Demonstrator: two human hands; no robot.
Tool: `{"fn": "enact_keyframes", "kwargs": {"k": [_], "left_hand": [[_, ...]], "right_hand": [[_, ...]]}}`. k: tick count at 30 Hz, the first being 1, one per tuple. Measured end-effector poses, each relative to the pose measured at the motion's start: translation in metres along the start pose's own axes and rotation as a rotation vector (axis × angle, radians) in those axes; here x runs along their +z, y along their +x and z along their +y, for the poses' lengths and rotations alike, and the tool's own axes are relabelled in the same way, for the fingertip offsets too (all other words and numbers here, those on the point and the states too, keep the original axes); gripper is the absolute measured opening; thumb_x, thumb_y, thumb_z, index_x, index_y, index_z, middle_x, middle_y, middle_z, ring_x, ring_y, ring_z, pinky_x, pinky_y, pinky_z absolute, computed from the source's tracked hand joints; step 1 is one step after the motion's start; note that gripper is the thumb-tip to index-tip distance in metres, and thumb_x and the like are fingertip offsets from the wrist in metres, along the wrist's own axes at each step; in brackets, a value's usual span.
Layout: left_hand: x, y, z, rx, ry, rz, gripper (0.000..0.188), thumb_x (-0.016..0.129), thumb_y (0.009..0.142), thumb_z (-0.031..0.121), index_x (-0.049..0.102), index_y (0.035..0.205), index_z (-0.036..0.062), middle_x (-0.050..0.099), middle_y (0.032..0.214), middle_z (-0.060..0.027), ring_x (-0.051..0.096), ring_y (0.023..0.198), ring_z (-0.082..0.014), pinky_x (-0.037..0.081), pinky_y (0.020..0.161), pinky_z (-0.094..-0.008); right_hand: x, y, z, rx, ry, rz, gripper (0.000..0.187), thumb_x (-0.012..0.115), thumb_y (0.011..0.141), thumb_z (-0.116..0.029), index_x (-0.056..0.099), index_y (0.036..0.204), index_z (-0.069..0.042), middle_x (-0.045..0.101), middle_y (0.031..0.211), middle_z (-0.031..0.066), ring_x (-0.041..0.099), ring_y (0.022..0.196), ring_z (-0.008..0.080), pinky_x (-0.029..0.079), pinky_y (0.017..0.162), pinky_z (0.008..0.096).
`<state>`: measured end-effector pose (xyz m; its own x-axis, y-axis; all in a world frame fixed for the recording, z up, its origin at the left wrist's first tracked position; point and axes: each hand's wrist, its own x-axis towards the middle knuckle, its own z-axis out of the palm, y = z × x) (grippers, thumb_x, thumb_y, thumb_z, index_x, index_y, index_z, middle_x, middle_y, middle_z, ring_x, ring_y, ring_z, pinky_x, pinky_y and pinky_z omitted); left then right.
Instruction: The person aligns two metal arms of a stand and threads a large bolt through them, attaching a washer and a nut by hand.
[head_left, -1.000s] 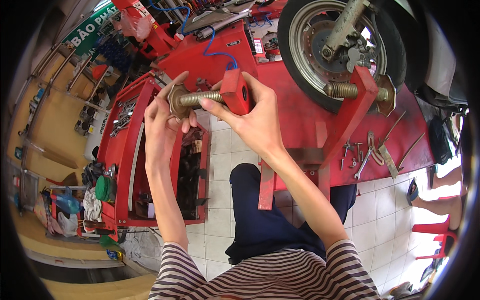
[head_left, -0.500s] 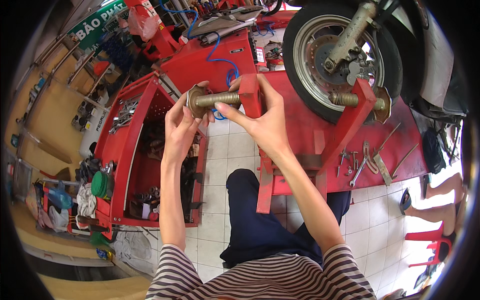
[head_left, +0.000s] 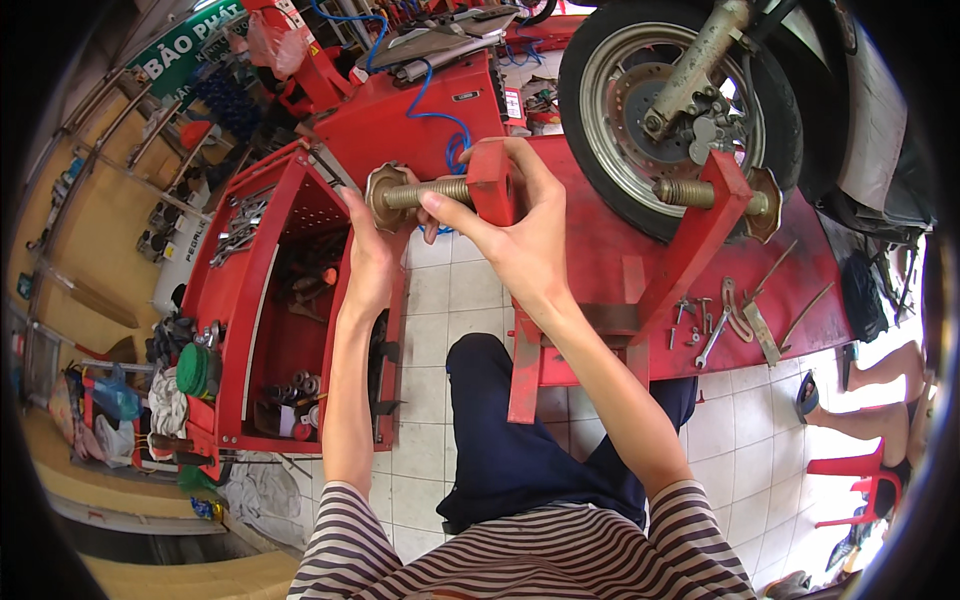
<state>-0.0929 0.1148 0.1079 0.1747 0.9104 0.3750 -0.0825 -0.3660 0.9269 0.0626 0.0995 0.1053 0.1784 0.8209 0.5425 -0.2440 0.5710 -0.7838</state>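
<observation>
A threaded clamp screw (head_left: 437, 192) with a wavy-edged round knob (head_left: 385, 198) passes through the top of a red upright arm (head_left: 490, 180) of a wheel clamp. My right hand (head_left: 530, 235) wraps round the top of that arm, its thumb lying along the screw. Close against the knob is my left hand (head_left: 372, 255), open, one digit stretched upward beside the knob; its other fingers are partly hidden behind it. To the right, a second red arm (head_left: 700, 245) carries a matching screw and knob. A motorcycle's front wheel (head_left: 670, 120) stands behind both arms.
Wrenches, bolts and small metal parts lie on the red lift platform (head_left: 590, 215), including a spanner (head_left: 712, 340). An open red tool cart (head_left: 290, 300) stands left. A blue hose (head_left: 440, 115) hangs behind. Another person's legs (head_left: 870, 400) and a red stool (head_left: 860, 480) are at far right.
My left hand has turned, and its fingertips have come off the knob's upper rim. My right hand keeps its hold on the red arm. The whole view has shifted slightly.
</observation>
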Motion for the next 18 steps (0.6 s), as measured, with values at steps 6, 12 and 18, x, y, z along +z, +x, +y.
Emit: {"fn": "enact_keyframes", "kwargs": {"k": [6,12,18], "left_hand": [[-0.011,-0.009,0.001,0.141,-0.151,-0.235,0.098,0.04,0.094,0.071,0.012,0.156,0.0002,0.052,0.103,-0.0018,0.046,0.076,-0.0111,0.038,0.067,-0.0274],[-0.026,-0.003,-0.003,0.187,-0.029,-0.276,0.091,0.054,0.095,0.059,0.021,0.152,-0.0029,0.053,0.093,-0.0035,0.046,0.067,-0.0103,0.038,0.062,-0.0255],[-0.024,0.007,0.009,0.274,-0.049,-0.262,0.073,0.046,0.098,0.059,0.038,0.136,-0.0029,0.056,0.083,-0.0077,0.05,0.055,-0.0126,0.039,0.053,-0.0254]], "right_hand": [[-0.002,-0.002,-0.003,-0.025,-0.038,0.025,0.048,0.086,0.076,-0.013,0.056,0.111,0.0,0.067,0.095,0.0088,0.066,0.089,0.0144,0.055,0.077,0.0291],[0.001,-0.001,-0.001,-0.004,-0.026,-0.035,0.048,0.087,0.076,-0.02,0.057,0.108,-0.001,0.062,0.097,0.0058,0.063,0.089,0.0127,0.054,0.078,0.0295],[-0.004,-0.002,0.001,-0.134,-0.237,-0.05,0.047,0.088,0.076,-0.025,0.056,0.102,-0.003,0.06,0.095,0.0034,0.056,0.088,0.0112,0.048,0.081,0.0289]]}}
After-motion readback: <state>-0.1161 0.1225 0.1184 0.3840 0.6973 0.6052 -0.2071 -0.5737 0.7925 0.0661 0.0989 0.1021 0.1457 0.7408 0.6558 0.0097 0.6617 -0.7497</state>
